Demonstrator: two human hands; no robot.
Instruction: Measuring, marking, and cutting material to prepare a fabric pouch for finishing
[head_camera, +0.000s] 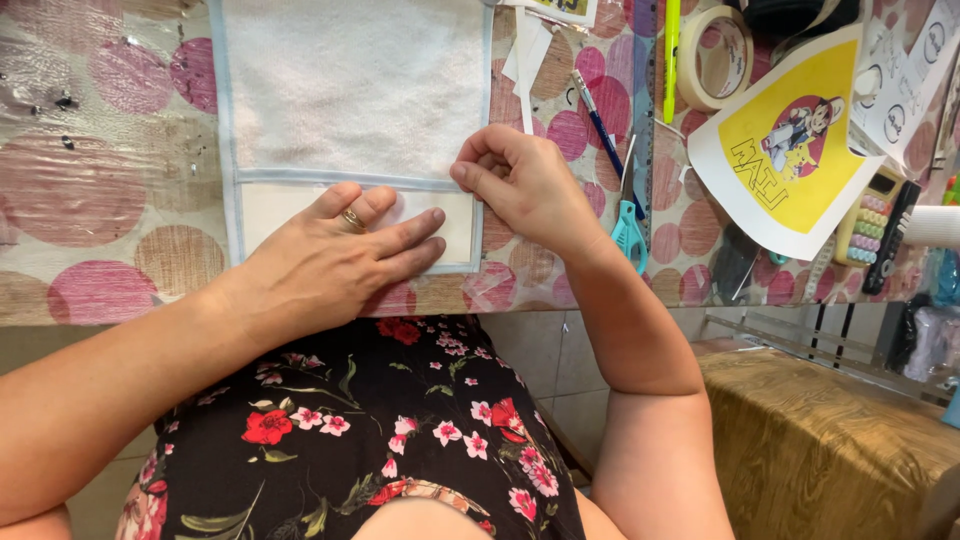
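From the head camera, a white terry towel (350, 90) with a pale blue binding lies flat on the desk (90, 190), which is covered in a glossy cloth printed with pink and tan circles. Along the towel's near edge runs a smooth, cream-coloured band (275, 205) framed by the same blue trim.

The left hand (335, 250) lies flat and spread on this band, palm down, fingers pointing right, a ring on one finger. The right hand (520, 180) sits just beside it at the band's right end, fingers curled together and fingertips pressed at the seam between terry and band; it may pinch something small there, but the view is too poor to tell. The two hands are close, nearly touching.

To the right of the hands lie teal-handled scissors (628, 225), a blue pen (597, 115), a roll of masking tape (715, 55), a yellow printed paper sheet (790, 140) and a pastel-keyed calculator (866, 215).
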